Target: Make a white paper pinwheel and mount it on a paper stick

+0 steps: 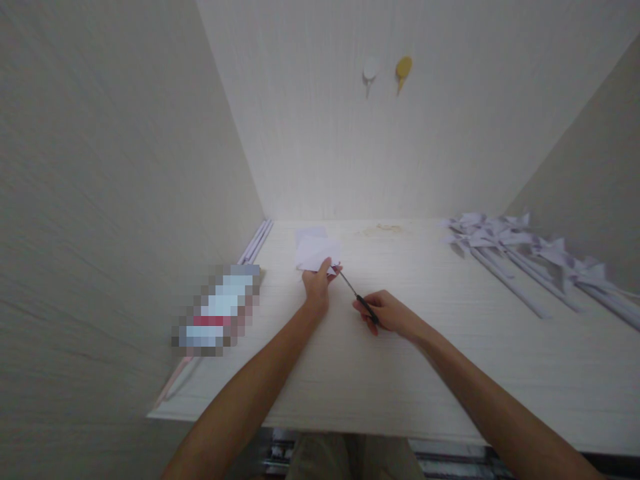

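My left hand (317,283) pinches a folded piece of white paper (334,269) above the white tabletop (320,373). Black-handled scissors (367,309) are in my right hand (383,312), and their thin metal blades reach up and left to the paper at my left fingertips. Whether the blades are apart is too small to tell. Just beyond my left hand lie flat white paper sheets (317,252), overlapping one another.
Several white paper pinwheels (483,233) on rolled paper sticks (510,283) lie at the right. Rolled paper sticks (256,241) rest along the left wall. A pixelated, phone-like object (225,307) leans there with a pink cord (173,381). Two hooks (403,67) are on the back wall.
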{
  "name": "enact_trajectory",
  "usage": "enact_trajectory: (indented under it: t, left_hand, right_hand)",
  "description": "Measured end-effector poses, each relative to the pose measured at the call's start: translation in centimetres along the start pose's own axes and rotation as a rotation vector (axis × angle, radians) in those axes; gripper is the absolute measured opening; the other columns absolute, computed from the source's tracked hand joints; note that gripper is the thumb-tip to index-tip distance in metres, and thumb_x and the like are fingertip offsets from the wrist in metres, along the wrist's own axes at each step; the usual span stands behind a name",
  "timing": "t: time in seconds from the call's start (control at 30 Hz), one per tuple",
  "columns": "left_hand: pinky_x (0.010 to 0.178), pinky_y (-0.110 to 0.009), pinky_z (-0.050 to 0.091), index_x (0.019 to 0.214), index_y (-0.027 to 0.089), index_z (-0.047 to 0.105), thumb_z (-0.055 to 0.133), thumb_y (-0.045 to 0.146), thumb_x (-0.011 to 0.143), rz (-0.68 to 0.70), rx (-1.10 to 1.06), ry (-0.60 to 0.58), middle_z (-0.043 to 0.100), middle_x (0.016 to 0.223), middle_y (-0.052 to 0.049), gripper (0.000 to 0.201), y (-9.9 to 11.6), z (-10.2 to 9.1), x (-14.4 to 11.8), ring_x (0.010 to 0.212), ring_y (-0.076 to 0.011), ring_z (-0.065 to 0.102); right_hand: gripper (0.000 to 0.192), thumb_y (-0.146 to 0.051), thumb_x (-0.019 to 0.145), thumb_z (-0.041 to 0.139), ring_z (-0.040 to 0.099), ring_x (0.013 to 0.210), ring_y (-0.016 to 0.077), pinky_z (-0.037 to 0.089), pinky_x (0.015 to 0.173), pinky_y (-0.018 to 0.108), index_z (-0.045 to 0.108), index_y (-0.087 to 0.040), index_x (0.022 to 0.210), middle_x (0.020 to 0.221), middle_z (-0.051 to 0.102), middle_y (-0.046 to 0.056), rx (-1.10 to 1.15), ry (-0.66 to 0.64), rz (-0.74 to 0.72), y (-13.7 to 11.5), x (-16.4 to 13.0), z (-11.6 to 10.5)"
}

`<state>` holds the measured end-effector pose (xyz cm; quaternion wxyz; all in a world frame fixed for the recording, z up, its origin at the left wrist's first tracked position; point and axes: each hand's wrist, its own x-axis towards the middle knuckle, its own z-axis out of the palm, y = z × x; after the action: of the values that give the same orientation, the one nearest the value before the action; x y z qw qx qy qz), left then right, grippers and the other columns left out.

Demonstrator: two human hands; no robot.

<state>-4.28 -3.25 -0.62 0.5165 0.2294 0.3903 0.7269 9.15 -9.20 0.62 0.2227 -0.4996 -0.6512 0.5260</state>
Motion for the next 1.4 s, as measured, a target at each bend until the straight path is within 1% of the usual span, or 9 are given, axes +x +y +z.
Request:
enact_trajectory:
  t: [0.17, 0.37, 0.5, 0.63, 0.77, 0.97, 1.13, 1.23, 1.4]
  left_hand:
    - [0.056, -0.024, 0.05, 0.073, 0.01, 0.056, 0.061, 0.014, 0.06, 0.002, 0.034, -0.013, 0.062, 0.062, -0.002, 0.015, 0.0, -0.1, 0.1, 0.05, -0.01, 0.058]
    - [0.055, -0.025, 0.047, 0.072, 0.012, 0.057, 0.065, 0.017, 0.055, -0.049, 0.225, -0.238, 0.063, 0.064, -0.002, 0.019, -0.3, -0.2, -0.6, 0.054, -0.0125, 0.06]
    - [0.057, -0.024, 0.046, 0.061, 0.012, 0.058, 0.064, 0.017, 0.054, 0.026, 0.459, -0.424, 0.063, 0.061, -0.002, 0.01, -0.4, -0.2, -1.4, 0.056, -0.0123, 0.058]
    - [0.052, -0.022, 0.044, 0.061, 0.011, 0.06, 0.062, 0.012, 0.054, 0.007, 0.56, -0.557, 0.062, 0.056, -0.002, 0.007, 0.0, 0.0, -2.0, 0.052, -0.0114, 0.055]
    - [0.045, -0.02, 0.04, 0.053, 0.012, 0.058, 0.061, 0.011, 0.053, -0.022, 0.586, -0.485, 0.058, 0.049, 0.0, 0.003, 0.2, 0.1, -2.1, 0.045, -0.0092, 0.05]
    - [0.041, -0.019, 0.04, 0.053, 0.012, 0.057, 0.058, 0.01, 0.054, -0.026, 0.584, -0.43, 0.058, 0.05, -0.001, 0.003, -0.5, -0.2, -1.5, 0.045, -0.0094, 0.05]
    - [0.038, -0.018, 0.04, 0.059, 0.013, 0.058, 0.054, 0.007, 0.053, -0.039, 0.623, -0.412, 0.062, 0.058, -0.004, 0.009, -0.7, -0.2, -1.7, 0.047, -0.0108, 0.053]
    - [0.035, -0.019, 0.038, 0.054, 0.012, 0.056, 0.051, 0.005, 0.053, -0.054, 0.674, -0.455, 0.058, 0.047, -0.003, 0.01, -0.3, -0.1, -2.0, 0.038, -0.0106, 0.049]
    - [0.031, -0.017, 0.03, 0.044, 0.014, 0.051, 0.05, 0.007, 0.054, -0.052, 0.736, -0.511, 0.048, 0.033, 0.002, 0.012, 0.2, -0.1, -2.1, 0.03, -0.0074, 0.041]
  right_hand:
    - [0.042, -0.055, 0.067, 0.051, 0.027, 0.026, 0.0034, 0.014, 0.029, 0.019, 0.045, -0.016, 0.052, 0.035, 0.047, -0.003, 0.125, 0.009, 0.008, -0.2, 0.0, 0.1]
    - [0.035, -0.047, 0.065, 0.058, 0.035, 0.033, 0.0035, 0.022, 0.03, 0.019, 0.049, -0.015, 0.06, 0.055, 0.06, 0.002, 0.555, 0.451, -0.094, 0.8, 1.1, -0.1]
    - [0.031, -0.04, 0.059, 0.066, 0.038, 0.037, 0.0032, 0.027, 0.032, 0.019, 0.048, -0.016, 0.065, 0.074, 0.064, 0.005, 0.752, 0.688, -0.135, 1.0, 1.5, -0.7]
    - [0.032, -0.039, 0.055, 0.068, 0.037, 0.037, 0.0035, 0.028, 0.032, 0.019, 0.046, -0.018, 0.063, 0.06, 0.057, -0.001, 0.779, 0.837, -0.145, 0.9, 1.5, -1.1]
    - [0.034, -0.035, 0.052, 0.071, 0.034, 0.035, 0.0034, 0.024, 0.031, 0.018, 0.042, -0.019, 0.061, 0.046, 0.04, -0.008, 0.779, 0.882, -0.152, 1.0, 1.6, -1.2]
    - [0.029, -0.035, 0.054, 0.068, 0.032, 0.034, 0.0043, 0.023, 0.031, 0.019, 0.045, -0.019, 0.062, 0.044, 0.039, -0.008, 0.642, 0.918, -0.173, 1.7, 1.9, -1.1]
    - [0.025, -0.031, 0.054, 0.068, 0.049, 0.048, 0.008, 0.035, 0.04, 0.021, 0.049, -0.017, 0.062, 0.073, 0.062, 0.003, 0.549, 0.946, -0.212, 1.8, 1.7, -1.1]
    - [0.025, -0.028, 0.052, 0.069, 0.057, 0.065, 0.0135, 0.043, 0.052, 0.024, 0.05, -0.016, 0.064, 0.087, 0.063, 0.008, 0.554, 0.938, -0.249, 1.9, 1.7, -1.2]
    - [0.029, -0.027, 0.052, 0.069, 0.058, 0.08, 0.0179, 0.047, 0.065, 0.029, 0.047, -0.018, 0.069, 0.096, 0.061, 0.009, 0.496, 0.945, -0.292, 2.2, 1.7, -1.4]
